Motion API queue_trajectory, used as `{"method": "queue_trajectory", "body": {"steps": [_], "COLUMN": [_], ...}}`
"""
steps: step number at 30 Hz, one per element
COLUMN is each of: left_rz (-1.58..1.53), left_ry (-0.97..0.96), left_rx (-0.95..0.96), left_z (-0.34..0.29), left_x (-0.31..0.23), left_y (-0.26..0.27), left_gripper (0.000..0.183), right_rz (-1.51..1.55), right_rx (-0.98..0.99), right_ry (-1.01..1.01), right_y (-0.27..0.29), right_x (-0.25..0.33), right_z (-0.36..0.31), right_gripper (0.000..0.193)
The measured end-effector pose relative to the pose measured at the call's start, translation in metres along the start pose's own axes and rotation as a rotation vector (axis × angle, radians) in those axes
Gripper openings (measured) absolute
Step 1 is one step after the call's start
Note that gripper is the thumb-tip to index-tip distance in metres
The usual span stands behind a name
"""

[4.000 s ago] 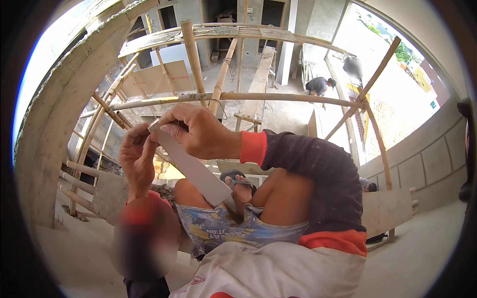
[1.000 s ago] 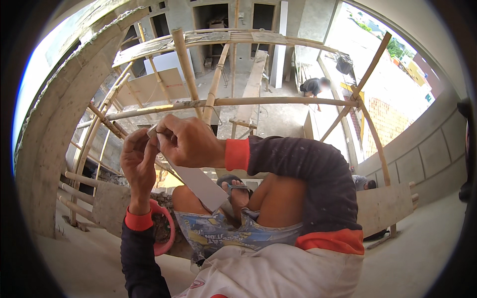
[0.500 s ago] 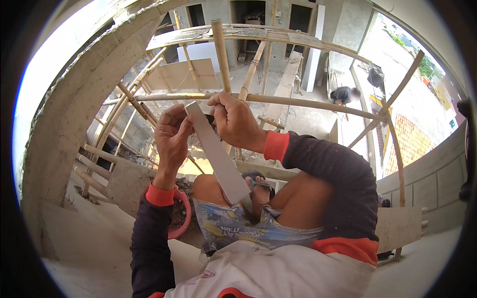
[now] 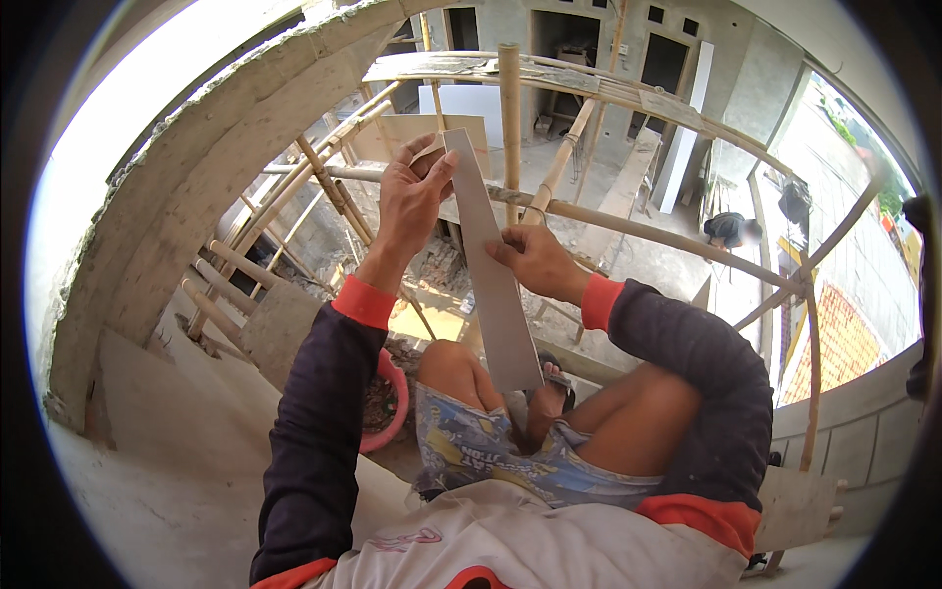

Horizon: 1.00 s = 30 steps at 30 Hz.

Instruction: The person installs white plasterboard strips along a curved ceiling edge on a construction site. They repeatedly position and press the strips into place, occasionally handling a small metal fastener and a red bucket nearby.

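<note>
A long, flat, pale grey strip (image 4: 493, 280), perhaps a cut length of tile or board, slants up from near my knees. Around its upper end, my left hand (image 4: 412, 201) is closed, the thumb lying on the strip's face. Something brownish shows between those fingers, too unclear to name. My right hand (image 4: 540, 260) grips the strip's right edge near the middle, thumb on the face and the other fingers mostly hidden behind. The lower end hangs over my shorts (image 4: 491, 442), beside my sandalled foot (image 4: 547, 402).
Bamboo poles (image 4: 648, 226) of a scaffold cross in front of me, above a lower floor. A pink-rimmed bucket (image 4: 394, 402) stands by my left knee. Rough concrete wall (image 4: 177, 206) curves along the left. Below right, another person (image 4: 728, 231) bends over.
The strip has risen and stands more upright. My right hand has gone from near its top end to the middle of its right edge. My view has shifted left.
</note>
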<state>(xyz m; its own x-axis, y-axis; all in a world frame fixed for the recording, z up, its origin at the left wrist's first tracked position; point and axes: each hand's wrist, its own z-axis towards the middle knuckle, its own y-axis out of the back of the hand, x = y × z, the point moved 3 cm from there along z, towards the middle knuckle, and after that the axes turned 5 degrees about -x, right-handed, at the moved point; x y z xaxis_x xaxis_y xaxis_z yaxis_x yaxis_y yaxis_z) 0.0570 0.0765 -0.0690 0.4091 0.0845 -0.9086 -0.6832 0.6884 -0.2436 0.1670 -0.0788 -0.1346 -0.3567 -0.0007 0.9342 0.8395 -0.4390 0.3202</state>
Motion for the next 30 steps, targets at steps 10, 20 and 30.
{"method": "queue_trajectory", "body": {"steps": [10, 20, 30], "left_rz": [0.118, 0.083, 0.281], "left_ry": [0.441, 0.491, 0.353], "left_rx": [0.425, 0.143, 0.106], "left_z": [-0.121, -0.172, -0.192], "left_x": [0.1, 0.124, 0.126], "left_y": [0.03, 0.042, 0.066], "left_gripper": [0.054, 0.029, 0.026], "right_rz": [0.342, 0.367, 0.236], "right_rx": [-0.396, -0.439, -0.469], "right_ry": [-0.155, -0.195, -0.186], "right_y": [0.023, 0.021, 0.031], "right_x": [-0.035, -0.037, -0.038], "right_z": [0.016, 0.015, 0.016], "right_gripper": [0.035, 0.036, 0.038]}}
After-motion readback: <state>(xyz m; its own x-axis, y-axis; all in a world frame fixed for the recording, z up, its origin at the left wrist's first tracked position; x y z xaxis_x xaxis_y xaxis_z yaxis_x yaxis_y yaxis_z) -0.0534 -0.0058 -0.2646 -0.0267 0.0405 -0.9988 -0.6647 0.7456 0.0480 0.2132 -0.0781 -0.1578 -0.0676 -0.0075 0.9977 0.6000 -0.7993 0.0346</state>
